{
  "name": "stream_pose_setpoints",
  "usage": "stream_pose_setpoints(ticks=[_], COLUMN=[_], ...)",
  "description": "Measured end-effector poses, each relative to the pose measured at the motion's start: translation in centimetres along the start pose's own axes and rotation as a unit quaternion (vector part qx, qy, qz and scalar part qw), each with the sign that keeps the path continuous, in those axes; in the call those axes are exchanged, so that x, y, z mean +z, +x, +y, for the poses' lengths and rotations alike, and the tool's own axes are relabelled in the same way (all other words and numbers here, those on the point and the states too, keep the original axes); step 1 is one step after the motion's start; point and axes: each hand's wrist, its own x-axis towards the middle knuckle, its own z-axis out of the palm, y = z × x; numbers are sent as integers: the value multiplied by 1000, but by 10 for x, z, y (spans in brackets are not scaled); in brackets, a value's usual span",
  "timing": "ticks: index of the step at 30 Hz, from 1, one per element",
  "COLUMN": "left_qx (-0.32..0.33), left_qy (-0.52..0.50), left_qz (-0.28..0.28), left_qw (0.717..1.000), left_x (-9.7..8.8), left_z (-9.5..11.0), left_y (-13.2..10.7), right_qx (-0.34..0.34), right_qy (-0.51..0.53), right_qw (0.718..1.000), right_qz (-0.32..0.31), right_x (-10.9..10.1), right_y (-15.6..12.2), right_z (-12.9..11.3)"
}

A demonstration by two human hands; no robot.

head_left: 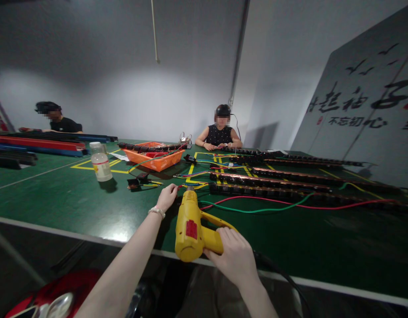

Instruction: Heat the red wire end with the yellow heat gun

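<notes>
My right hand is wrapped round the handle of a yellow heat gun, whose nozzle points away from me over the table. Just left of the nozzle, my left hand pinches the end of some thin coloured wires. These wires run right to a long dark bar lined with black parts. Left of my fingers lies a small black connector piece with yellow leads. A green cable and a red cable curve across the table on the right.
An orange basket with dark and red parts stands ahead, and a clear bottle is at its left. More bars lie at right. Red and blue rails lie far left. Two people sit across the green table.
</notes>
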Motion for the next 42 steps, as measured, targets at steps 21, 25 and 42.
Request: stream_pose_setpoints(ticks=[21, 25, 42], left_qx=[-16, -16, -20], left_qy=[-19, -16, 3], left_qz=[-7, -7, -14], left_qw=[1000, 1000, 1000], left_x=[-3, -3, -5], left_z=[4, 3, 3], left_y=[-3, -2, -2], right_qx=[26, 27, 23], right_qy=[-64, -61, -78], right_qw=[997, 998, 997], right_qz=[-19, -18, -2], right_x=[-17, -18, -9], right_y=[-5, -4, -3], right_z=[38, 37, 34])
